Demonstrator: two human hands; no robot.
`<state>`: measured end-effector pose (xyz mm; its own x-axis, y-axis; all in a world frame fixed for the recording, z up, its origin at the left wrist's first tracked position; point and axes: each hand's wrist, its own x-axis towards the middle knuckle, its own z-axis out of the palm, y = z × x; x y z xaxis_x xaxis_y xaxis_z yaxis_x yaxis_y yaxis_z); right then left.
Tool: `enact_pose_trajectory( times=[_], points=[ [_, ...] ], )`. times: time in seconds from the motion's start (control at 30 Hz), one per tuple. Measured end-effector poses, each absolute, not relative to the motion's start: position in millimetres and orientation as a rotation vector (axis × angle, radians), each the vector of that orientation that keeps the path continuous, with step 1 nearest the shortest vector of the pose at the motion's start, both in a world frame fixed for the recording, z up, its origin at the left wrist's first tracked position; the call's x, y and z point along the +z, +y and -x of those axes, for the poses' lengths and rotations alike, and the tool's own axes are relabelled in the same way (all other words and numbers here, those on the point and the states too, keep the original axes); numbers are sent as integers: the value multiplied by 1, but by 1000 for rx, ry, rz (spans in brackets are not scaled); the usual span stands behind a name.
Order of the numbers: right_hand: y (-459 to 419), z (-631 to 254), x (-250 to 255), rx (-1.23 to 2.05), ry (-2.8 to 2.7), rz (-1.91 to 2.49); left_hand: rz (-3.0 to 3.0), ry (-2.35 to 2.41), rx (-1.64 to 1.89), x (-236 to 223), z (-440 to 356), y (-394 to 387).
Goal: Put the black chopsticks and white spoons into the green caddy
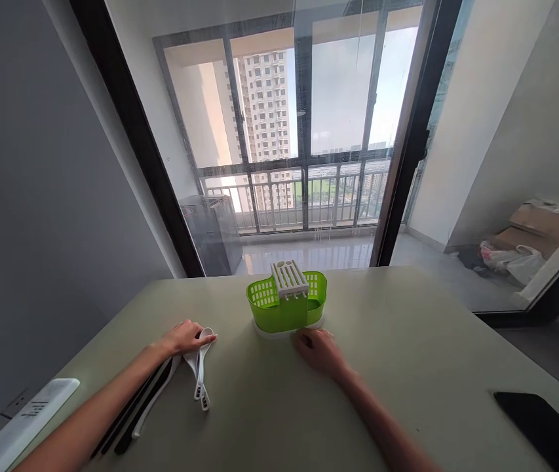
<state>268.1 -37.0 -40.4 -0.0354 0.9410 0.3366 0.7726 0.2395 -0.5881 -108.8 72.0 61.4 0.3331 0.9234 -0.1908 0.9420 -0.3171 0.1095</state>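
My left hand (181,337) lies palm down over the upper ends of a bundle of utensils, closed around them, with the thumb across the bowl of a white spoon (201,367). Under it are a second white spoon (205,398), a long curved white handle (154,401) and several black handles (136,410); their upper ends are hidden by the hand. My right hand (321,351) rests with curled fingers against the front of the white base of a green utensil basket (279,319). The basket stands upright, with a slotted white rack (289,278) across its middle.
The pale green tabletop (259,419) ends at a glass sliding door with a dark frame (400,164). On the left edge lies a long white object (38,413); a flat black object (544,426) lies at the right. Beyond the glass are a balcony and cardboard boxes (539,223).
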Motion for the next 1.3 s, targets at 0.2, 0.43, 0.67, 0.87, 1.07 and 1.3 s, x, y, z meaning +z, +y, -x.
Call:
enact_pose_trajectory(
  times=[0.2,0.43,0.67,0.87,1.07,1.3],
  points=[
    [-37,-267,-40,322,-1836,1574,-2473,1736,-141,96,84,72],
    [-37,-268,-43,316,-1835,1562,-2648,1693,275,154,2,70],
    [-38,-268,-41,323,-1837,1538,-2895,1183,1059,164,-118,-3],
    [-37,-268,-41,331,-1835,1537,-3250,992,647,118,-134,-15],
    [-39,-268,-40,358,-1820,1549,-3249,1155,662,122,-78,19],
    [-41,-267,-37,395,-1810,1547,-3082,1528,863,135,13,60]
  ],
)
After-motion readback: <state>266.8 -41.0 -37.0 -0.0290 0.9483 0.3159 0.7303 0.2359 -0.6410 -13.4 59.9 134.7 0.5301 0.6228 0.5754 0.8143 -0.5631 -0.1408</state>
